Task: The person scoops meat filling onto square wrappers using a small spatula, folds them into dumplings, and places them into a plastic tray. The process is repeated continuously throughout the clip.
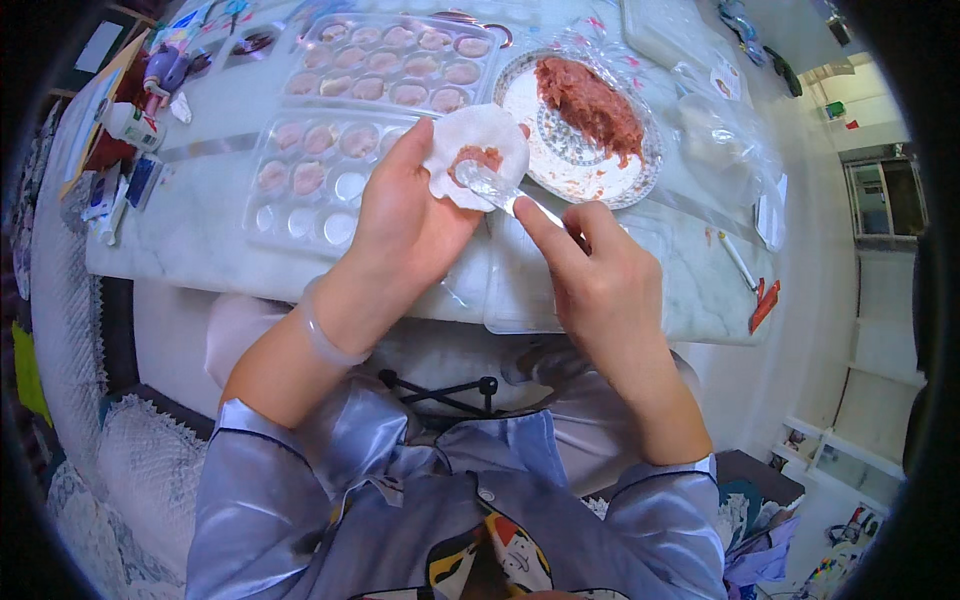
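On my left hand lies a round white dumpling wrapper, its edge wavy, thumb beside it. A small dab of minced meat sits at the wrapper's middle. My right hand grips a clear plastic spoon, whose bowl touches that meat. Past the wrapper, a patterned white plate carries a larger mound of minced meat. Behind my left hand are two clear plastic trays with round wells: the far tray is filled with dumplings, while the near tray holds several dumplings and some bare wells.
A clear plastic lid or tray lies at the table's front edge, under my right hand. Rightward are a crumpled plastic bag, a white pen-like stick and a red wrapper. A white bottle and small boxes stand left.
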A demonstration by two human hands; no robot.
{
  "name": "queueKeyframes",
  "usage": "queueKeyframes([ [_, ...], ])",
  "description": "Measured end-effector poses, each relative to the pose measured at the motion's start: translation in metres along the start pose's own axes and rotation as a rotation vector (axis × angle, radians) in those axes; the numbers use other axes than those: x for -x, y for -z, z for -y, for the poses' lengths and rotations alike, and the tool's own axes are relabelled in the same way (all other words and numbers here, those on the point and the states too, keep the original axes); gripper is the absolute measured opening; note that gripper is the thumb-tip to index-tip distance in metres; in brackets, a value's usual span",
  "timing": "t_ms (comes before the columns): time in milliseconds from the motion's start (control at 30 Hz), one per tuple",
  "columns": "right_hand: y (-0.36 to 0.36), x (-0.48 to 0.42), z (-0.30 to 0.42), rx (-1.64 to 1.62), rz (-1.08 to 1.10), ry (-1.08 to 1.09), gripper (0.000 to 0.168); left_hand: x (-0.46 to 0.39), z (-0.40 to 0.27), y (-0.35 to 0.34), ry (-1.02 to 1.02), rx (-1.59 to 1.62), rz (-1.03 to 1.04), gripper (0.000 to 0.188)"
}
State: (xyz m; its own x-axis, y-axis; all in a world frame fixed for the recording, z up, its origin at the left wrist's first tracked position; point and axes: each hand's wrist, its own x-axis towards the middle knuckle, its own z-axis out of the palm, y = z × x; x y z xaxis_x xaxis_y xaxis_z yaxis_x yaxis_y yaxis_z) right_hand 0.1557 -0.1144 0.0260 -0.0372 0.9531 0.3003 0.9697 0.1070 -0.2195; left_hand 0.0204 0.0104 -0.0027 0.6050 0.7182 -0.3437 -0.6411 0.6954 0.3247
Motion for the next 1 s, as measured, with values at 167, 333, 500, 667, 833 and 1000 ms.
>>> queueKeyframes([
  [167,0.027,0.001,-0.01,-0.055,0.073,-0.068,0.041,-0.012,-0.008,0.005,-0.083,-0.05,-0.023,0.047],
  [333,0.022,-0.012,-0.072,0.059,0.002,-0.269,0.031,-0.011,-0.014,0.008,0.055,0.137,0.195,0.049],
  [500,-0.009,-0.024,-0.087,0.261,-0.018,-0.308,0.026,-0.01,0.003,0.016,0.108,0.136,0.205,0.049],
  [667,-0.005,-0.027,-0.084,0.298,0.083,-0.337,0.025,-0.019,-0.005,0.04,0.202,0.319,0.516,0.049],
  [833,0.029,-0.018,-0.077,0.327,0.193,-0.417,0.026,-0.019,-0.005,0.039,0.181,0.325,0.526,0.048],
  [1000,0.027,-0.017,-0.089,0.33,0.099,-0.434,0.027,-0.017,-0.007,0.038,0.193,0.31,0.499,0.048],
])
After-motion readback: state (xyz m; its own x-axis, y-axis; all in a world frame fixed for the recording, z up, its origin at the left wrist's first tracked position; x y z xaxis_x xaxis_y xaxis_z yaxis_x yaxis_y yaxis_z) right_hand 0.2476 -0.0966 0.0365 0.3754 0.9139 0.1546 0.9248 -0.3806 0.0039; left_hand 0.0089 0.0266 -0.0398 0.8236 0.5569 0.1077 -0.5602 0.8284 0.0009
